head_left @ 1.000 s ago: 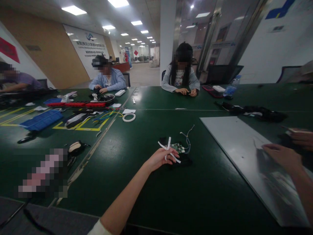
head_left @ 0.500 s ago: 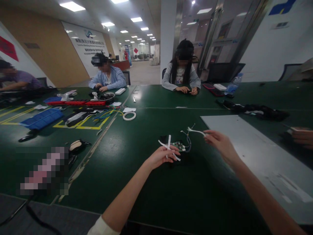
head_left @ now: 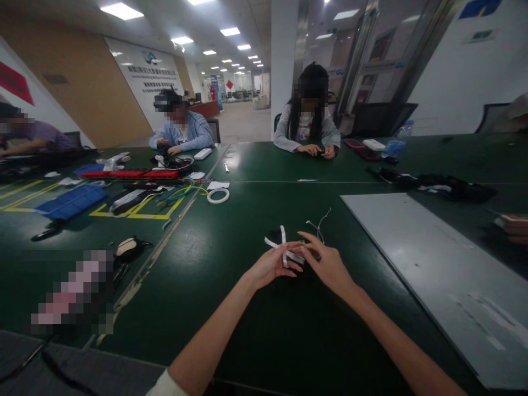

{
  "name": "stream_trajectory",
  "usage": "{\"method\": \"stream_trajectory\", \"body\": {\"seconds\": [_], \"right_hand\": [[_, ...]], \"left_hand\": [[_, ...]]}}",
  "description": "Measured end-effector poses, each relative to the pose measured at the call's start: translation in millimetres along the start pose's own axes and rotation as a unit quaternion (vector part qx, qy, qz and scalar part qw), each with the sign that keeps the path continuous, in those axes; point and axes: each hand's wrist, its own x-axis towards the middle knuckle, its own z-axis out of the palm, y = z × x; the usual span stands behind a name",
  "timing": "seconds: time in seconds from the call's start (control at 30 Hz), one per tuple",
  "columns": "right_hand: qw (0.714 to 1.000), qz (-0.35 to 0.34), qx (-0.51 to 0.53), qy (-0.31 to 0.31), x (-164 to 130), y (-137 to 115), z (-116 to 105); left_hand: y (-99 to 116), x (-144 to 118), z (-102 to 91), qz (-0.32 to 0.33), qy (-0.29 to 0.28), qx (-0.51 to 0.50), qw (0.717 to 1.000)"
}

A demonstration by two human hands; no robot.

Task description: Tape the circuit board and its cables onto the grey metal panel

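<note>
Near the middle of the dark green table (head_left: pixel 231 308), my left hand (head_left: pixel 270 268) is closed on a small circuit board (head_left: pixel 304 240), most of it hidden behind my fingers. White strips (head_left: pixel 282 235) cross over the left fingers, and a dark piece (head_left: pixel 275 235) shows behind them. My right hand (head_left: pixel 330 267) meets the left fingertips at the board; thumb and index finger are bent toward it, but what they pinch is hidden. Thin grey wires (head_left: pixel 319 226) with pale ends stick up behind the right hand.
A grey panel (head_left: pixel 388 231) lies on the right. Further left are a white tape roll (head_left: pixel 218 196), coloured wires (head_left: pixel 181 193), a blue bin (head_left: pixel 71 201) and a small spanner (head_left: pixel 226 168). Two people sit across the table; another hand (head_left: pixel 515 226) shows at the right edge.
My right hand has moved left and in to the board, no longer holding out the white piece by the wires. My left hand has stayed almost in place.
</note>
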Motion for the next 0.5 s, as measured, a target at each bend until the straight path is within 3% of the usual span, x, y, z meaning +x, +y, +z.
{"method": "stream_trajectory", "body": {"seconds": [0.13, 0.27, 0.37, 0.5], "right_hand": [[0.978, 0.009, -0.159, 0.135, 10, 37, -43], [0.905, 0.102, -0.351, 0.218, 4, 97, -75], [0.866, 0.203, -0.419, 0.181, -7, 134, -80], [0.861, 0.208, -0.450, 0.117, -11, 153, -76]], "left_hand": [[4, -3, 2.8, 0.028, 0.014, -0.011, 0.999], [7, -2, -1.7, 0.042, 0.035, -0.037, 0.998], [10, -1, -8.2, 0.057, 0.070, -0.064, 0.994], [18, -2, -18.8, 0.108, 0.137, -0.090, 0.981]]}}
